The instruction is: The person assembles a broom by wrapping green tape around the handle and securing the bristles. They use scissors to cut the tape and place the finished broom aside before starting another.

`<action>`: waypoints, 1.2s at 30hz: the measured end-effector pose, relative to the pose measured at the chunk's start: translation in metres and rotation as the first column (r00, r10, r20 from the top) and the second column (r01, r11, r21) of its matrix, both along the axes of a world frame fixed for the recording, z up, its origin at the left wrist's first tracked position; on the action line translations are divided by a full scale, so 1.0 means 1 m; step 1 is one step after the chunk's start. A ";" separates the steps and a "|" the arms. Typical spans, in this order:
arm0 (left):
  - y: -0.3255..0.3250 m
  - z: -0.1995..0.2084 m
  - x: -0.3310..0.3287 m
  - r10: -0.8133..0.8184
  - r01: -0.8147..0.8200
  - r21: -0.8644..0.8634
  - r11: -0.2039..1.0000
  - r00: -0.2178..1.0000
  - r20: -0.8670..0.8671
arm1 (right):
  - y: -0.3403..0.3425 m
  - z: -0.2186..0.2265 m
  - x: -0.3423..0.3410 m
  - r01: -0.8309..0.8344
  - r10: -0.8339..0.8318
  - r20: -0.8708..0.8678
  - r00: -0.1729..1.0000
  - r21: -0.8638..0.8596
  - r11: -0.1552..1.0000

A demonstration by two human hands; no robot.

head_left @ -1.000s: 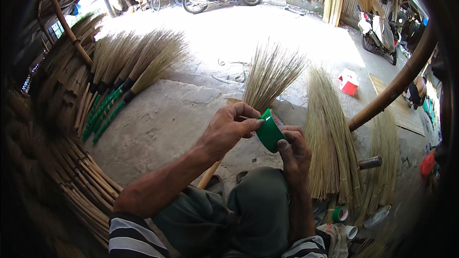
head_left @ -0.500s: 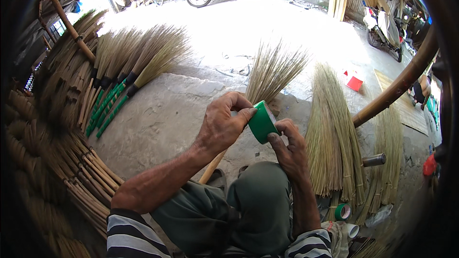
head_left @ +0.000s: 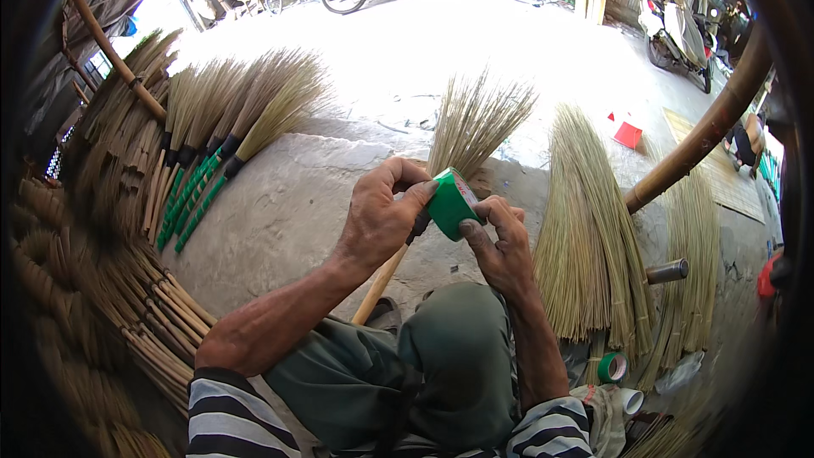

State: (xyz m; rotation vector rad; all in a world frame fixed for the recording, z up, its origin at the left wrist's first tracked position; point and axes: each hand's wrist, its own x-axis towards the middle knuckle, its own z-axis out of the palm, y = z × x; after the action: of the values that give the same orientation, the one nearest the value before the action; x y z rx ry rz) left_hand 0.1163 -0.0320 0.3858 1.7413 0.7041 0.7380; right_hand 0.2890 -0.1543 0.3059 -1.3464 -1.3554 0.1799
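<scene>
Between my hands is a roll of glossy green tape (head_left: 451,208). My left hand (head_left: 379,208) pinches its upper left edge between thumb and forefinger; whether a loose end is lifted there I cannot make out. My right hand (head_left: 502,242) grips the roll's lower right rim with thumb and fingers. Behind the roll stands a grass broom (head_left: 479,123), its bristles fanned up and away from me. Its bare wooden handle (head_left: 379,286) slants down to my legs, with a dark binding partly hidden by the tape and my left hand.
Finished brooms with green-wrapped handles (head_left: 199,195) lean at the left, above stacked bare-handled ones (head_left: 170,309). Bundles of grass (head_left: 585,237) lie at the right, near a metal cylinder (head_left: 667,271) and a second green tape roll (head_left: 611,367). A bamboo pole (head_left: 704,144) slants across the right.
The tape roll and both hands sit slightly further left in view, and the roll is turned a little. The broom's dark binding now shows below the roll. Both hands keep their grip.
</scene>
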 end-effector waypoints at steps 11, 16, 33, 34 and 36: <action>0.021 -0.011 0.005 -0.105 0.119 -0.232 0.965 0.992 0.074 | -0.002 -0.018 0.007 -0.006 -0.006 -0.183 0.983 -0.063 0.998; 0.034 -0.021 0.005 -0.169 0.183 -0.302 0.935 0.983 0.073 | 0.008 -0.026 0.004 -0.134 0.080 -0.435 0.897 -0.095 0.986; 0.091 -0.147 -0.034 0.002 -0.022 -0.081 0.996 0.971 -0.241 | 0.050 -0.114 -0.022 -0.334 0.130 -0.427 0.895 -0.446 0.830; 0.084 -0.167 -0.040 0.023 -0.045 -0.090 0.995 0.972 -0.234 | 0.052 -0.134 -0.025 -0.328 0.137 -0.399 0.907 -0.463 0.823; 0.069 -0.205 -0.050 0.065 -0.108 -0.154 0.982 0.963 -0.262 | 0.053 -0.175 -0.033 -0.315 0.088 -0.401 0.912 -0.546 0.776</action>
State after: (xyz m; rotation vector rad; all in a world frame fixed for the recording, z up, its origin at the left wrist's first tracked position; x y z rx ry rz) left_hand 0.0664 0.0366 0.1805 1.6753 0.9953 0.5003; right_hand 0.2562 -0.1008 0.1308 -1.5771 -1.1664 1.0401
